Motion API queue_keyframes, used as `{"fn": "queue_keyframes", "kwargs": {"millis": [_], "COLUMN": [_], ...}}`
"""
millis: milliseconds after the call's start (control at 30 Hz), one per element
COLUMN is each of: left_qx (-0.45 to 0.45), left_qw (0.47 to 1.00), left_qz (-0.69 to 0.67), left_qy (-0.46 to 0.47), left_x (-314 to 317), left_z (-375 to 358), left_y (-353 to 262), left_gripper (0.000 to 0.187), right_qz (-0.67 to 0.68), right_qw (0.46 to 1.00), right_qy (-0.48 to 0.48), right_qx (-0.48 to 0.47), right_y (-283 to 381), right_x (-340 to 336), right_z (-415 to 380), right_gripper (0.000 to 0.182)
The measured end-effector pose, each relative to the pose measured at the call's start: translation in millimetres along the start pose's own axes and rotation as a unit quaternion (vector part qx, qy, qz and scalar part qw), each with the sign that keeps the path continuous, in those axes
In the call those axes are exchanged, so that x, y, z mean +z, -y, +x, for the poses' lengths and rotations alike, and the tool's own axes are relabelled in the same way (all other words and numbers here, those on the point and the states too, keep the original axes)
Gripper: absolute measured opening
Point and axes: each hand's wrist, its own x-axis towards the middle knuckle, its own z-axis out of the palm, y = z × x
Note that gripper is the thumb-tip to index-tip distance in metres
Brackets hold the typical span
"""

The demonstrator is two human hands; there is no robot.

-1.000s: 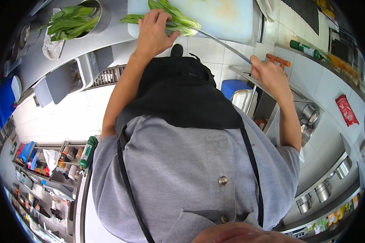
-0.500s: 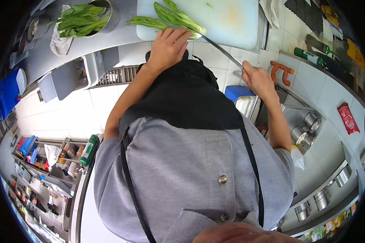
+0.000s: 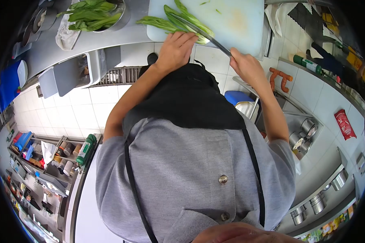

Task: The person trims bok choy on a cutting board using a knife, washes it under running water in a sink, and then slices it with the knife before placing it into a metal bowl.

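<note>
A knife is in my right hand, whose fingers wrap round its handle at the board's near edge. Its blade slants forward and left across the leafy green vegetable, which has pale stems and lies on the white cutting board. My left hand is bent over the near side of the greens, fingertips together and pressed on the stems close beside the blade. Its fingers partly hide the stem ends. Small green scraps lie farther back on the board.
To the left on the steel counter stands a metal bowl heaped with green leaves, by a white cloth. Grey bins sit below the counter edge. A blue-lidded container is low at right.
My right hand has moved forward and left, bringing the knife farther across the greens. My left hand stays on the stems. The whole view has shifted slightly.
</note>
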Motion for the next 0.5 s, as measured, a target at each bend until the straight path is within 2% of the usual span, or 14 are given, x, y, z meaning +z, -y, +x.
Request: {"fn": "queue_keyframes", "kwargs": {"millis": [133, 400, 433, 500], "left_qx": [0.009, 0.022, 0.017, 0.000], "left_qw": [1.000, 1.000, 1.000, 0.998], "left_qz": [-0.004, -0.011, 0.001, 0.023], "left_qy": [0.001, 0.018, 0.026, 0.059], "left_x": [-3.5, -10.3, -12.3, -16.2], "left_z": [-2.2, 1.8, 3.8, 4.8], "left_y": [1.2, 2.8, 1.7, -0.7], "left_gripper": [0.037, 0.039, 0.039, 0.039], "right_qz": [-0.010, 0.062, 0.064, 0.138], "right_qw": [0.999, 0.998, 0.998, 0.989], "right_qy": [0.024, 0.019, 0.014, -0.053], "right_qx": [0.019, -0.008, -0.004, 0.026], "right_y": [17.6, 33.5, 30.8, 20.8], "right_x": [-0.7, -13.0, -14.8, -18.7], "right_z": [35.2, 87.2, 87.5, 82.1], "right_gripper": [0.018, 0.019, 0.019, 0.020]}}
